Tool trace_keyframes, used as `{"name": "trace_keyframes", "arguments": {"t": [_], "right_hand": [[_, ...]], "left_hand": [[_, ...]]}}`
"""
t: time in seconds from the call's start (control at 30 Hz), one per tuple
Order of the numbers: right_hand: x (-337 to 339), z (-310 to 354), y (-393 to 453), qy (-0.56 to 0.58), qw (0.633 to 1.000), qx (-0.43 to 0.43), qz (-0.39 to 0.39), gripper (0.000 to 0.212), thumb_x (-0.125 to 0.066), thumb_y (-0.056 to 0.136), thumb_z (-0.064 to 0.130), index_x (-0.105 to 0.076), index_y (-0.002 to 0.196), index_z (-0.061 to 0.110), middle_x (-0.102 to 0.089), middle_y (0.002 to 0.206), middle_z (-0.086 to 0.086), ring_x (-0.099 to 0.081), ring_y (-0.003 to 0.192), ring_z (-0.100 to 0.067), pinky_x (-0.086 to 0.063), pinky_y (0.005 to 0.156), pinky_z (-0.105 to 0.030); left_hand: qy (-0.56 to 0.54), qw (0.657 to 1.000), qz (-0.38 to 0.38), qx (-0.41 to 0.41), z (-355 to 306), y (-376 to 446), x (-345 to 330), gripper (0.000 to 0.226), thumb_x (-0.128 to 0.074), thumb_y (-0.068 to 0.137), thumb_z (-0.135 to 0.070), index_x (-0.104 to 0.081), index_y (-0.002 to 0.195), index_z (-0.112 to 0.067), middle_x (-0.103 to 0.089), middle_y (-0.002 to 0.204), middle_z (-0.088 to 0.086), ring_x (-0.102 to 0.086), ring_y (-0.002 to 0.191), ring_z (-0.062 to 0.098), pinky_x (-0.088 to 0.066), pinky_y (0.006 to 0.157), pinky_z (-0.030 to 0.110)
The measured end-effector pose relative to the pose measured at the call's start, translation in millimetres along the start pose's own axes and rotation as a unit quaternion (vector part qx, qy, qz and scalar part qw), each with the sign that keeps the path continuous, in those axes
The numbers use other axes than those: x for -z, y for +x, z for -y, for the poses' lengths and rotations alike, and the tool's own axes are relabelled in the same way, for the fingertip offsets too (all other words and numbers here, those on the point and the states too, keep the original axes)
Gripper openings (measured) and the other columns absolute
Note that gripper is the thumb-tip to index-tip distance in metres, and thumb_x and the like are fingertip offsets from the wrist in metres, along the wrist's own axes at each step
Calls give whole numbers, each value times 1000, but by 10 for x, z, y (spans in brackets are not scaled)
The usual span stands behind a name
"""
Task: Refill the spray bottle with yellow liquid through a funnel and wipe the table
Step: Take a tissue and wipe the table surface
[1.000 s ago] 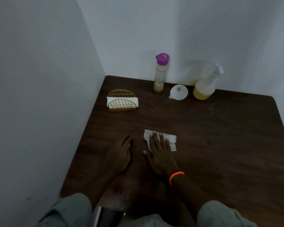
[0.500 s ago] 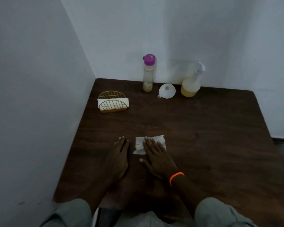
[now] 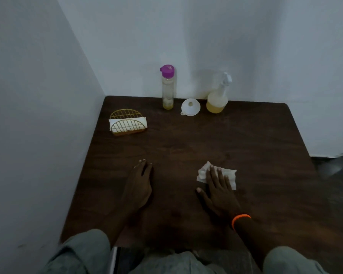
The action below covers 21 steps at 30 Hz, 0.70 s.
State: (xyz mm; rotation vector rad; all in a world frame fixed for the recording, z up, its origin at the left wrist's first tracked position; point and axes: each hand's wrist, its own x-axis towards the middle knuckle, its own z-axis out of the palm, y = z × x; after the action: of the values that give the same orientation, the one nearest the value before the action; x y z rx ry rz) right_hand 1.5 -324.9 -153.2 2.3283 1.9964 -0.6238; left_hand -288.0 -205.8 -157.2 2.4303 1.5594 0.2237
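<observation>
2 flat hands: right hand (image 3: 219,191) presses 1 tissue (image 3: 229,174), left hand (image 3: 140,184) rests on table (image 3: 255,139).

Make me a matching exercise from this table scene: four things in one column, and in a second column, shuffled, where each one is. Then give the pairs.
Things
1. funnel
2. white tissue
3. napkin holder
4. left hand

Places
A. flat on the bare wood, touching nothing else
B. at the table's left edge, near the side wall
C. between the purple-capped bottle and the spray bottle
D. under the fingers of the right hand

Pairs: 1-C, 2-D, 3-B, 4-A
</observation>
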Motion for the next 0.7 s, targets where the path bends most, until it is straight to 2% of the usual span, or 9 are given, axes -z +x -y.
{"name": "trace_keyframes", "arguments": {"t": [0.13,0.23,0.33,0.4,0.43,0.47,0.57,0.63,0.7], "right_hand": [[-92,559,106,-7,998,61,13,89,-13,95,74,14,157,17,22,164,-2,22,152,-21,4,125,-47],[-202,1032,169,-19,993,117,15,89,-19,95,73,0,159,14,10,167,-6,14,153,-26,-1,125,-51],[-403,1460,189,-39,978,201,36,85,-22,97,70,-15,159,12,-2,167,-11,4,154,-31,-9,123,-55],[-552,1704,161,-63,963,257,51,81,-21,98,68,-17,158,14,-8,167,-12,-1,154,-34,-14,122,-58],[-615,1798,139,-74,955,281,55,80,-21,98,66,-15,159,14,-8,167,-12,-2,154,-34,-14,122,-58],[-662,1860,112,-80,949,299,58,80,-21,98,65,-12,159,15,-6,167,-11,-2,154,-34,-12,122,-58],[-706,1836,29,-95,940,322,52,81,-24,98,66,-11,159,15,-8,167,-10,-7,154,-31,-13,123,-54],[-658,1671,-1,-104,938,327,44,81,-23,99,68,-15,158,14,-12,166,-10,-9,154,-28,-17,123,-52],[-564,1434,-41,-92,945,312,36,81,-22,99,68,-14,159,15,-9,167,-8,-6,155,-24,-14,124,-49]], "left_hand": [[-22,999,-5,43,91,-170,44,52,-58,92,-8,-49,143,-10,-42,151,15,-39,142,31,-37,114,43],[-31,998,-25,57,190,-319,94,52,-59,89,-9,-52,140,-6,-45,148,18,-42,139,34,-37,113,45],[10,999,-42,23,363,-504,82,52,-41,97,-27,-52,138,3,-47,144,25,-47,134,39,-40,110,48],[56,998,-19,-10,461,-619,55,68,-52,92,-41,-48,138,8,-45,144,29,-47,132,43,-40,109,51],[72,997,-12,-5,472,-666,62,72,-61,87,-39,-47,138,9,-45,144,29,-48,131,44,-41,108,52],[80,997,-9,0,475,-706,47,69,-60,86,-36,-48,137,9,-46,143,29,-49,130,44,-41,109,52],[102,995,-17,0,479,-836,-53,70,-33,96,-44,-48,135,12,-50,138,32,-53,125,44,-27,114,46],[86,995,-53,10,474,-865,-192,63,-19,105,-39,-35,144,8,-42,146,29,-52,126,42,-31,112,49],[61,996,-70,15,436,-885,-250,57,-29,104,-31,-34,147,5,-38,150,28,-45,132,41,-36,110,51]]}}
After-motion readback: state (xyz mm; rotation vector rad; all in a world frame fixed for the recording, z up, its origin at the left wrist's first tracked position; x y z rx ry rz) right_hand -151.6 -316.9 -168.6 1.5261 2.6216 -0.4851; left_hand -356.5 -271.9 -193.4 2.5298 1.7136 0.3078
